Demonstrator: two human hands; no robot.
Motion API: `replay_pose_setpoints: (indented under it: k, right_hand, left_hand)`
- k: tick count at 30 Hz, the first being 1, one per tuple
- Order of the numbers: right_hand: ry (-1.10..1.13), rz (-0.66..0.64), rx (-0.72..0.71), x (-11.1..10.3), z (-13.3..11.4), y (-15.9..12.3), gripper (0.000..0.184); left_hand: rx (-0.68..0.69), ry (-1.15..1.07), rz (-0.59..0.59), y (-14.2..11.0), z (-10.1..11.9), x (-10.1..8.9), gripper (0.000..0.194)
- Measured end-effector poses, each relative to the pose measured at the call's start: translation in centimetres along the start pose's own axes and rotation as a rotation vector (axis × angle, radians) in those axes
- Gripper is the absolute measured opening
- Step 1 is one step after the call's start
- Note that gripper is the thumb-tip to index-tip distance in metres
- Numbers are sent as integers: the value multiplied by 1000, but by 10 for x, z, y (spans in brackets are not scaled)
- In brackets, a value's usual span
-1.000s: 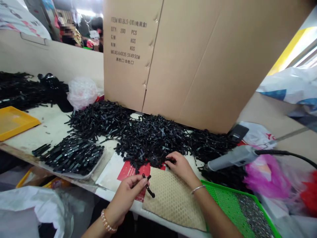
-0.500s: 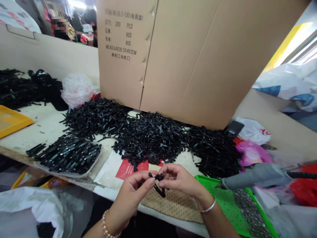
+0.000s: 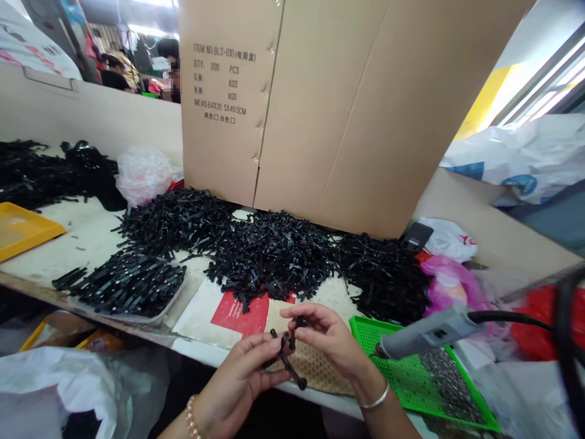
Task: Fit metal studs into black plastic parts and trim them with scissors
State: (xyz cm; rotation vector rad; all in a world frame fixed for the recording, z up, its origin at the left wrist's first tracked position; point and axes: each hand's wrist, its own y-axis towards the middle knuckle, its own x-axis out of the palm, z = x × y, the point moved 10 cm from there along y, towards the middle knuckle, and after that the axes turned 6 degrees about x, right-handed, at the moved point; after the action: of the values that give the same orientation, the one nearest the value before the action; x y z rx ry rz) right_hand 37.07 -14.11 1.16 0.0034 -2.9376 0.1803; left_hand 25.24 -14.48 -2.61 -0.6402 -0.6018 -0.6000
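Observation:
Close to the table's front edge, my left hand (image 3: 242, 378) is closed on slim black plastic strips (image 3: 292, 369) with rounded ends. One strip hangs forward and down past the fingertips. Beside it, my right hand (image 3: 333, 341) pinches a small black plastic piece (image 3: 300, 322), partly hidden by the fingers; whether it touches the strips I cannot tell. Below both hands lies a tan patterned mat (image 3: 320, 373). A heap of loose black pieces (image 3: 274, 256) rises just beyond the hands, with further heaps to its left (image 3: 176, 219) and right (image 3: 384, 277).
A shallow clear tray (image 3: 167, 314) of aligned black strips stands left. At right, a grey powered screwdriver (image 3: 425, 335) hangs over a green basket (image 3: 356, 326) holding small metal screws (image 3: 450, 384). A tall cardboard box (image 3: 347, 122) blocks the back. A yellow tray (image 3: 31, 231) sits far left.
The view has shifted slightly. Between my hands, the black strips have turned and now hang lower from the left fingers. My right fingers have lifted and spread somewhat around their piece.

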Motion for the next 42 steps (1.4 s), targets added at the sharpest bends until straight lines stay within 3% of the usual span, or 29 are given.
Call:
replay_pose_setpoints:
  k: [5, 10, 17, 21, 24, 31, 42]
  right_hand:
    - [169, -29, -4, 7, 10, -6, 41]
    - [231, -81, 53, 14, 21, -8, 51]
    - [39, 59, 153, -1, 40, -10, 39]
    - [33, 203, 119, -20, 35, -10, 43]
    - [32, 239, 147, -27, 33, -8, 49]
    - [-24, 103, 177, -8, 22, -4, 49]
    - [-31, 48, 191, -3, 15, -1, 46]
  left_hand:
    - [-41, -87, -11, -2, -5, 2, 20]
    - [10, 32, 2, 3, -4, -1, 20]
    - [186, 520, -32, 6, 19, -1, 33]
    - [288, 638, 58, 3, 39, -8, 33]
    - [215, 603, 43, 2, 35, -8, 35]
    - [6, 495, -46, 2, 7, 0, 46]
    - [-87, 389, -106, 4, -3, 5, 41]
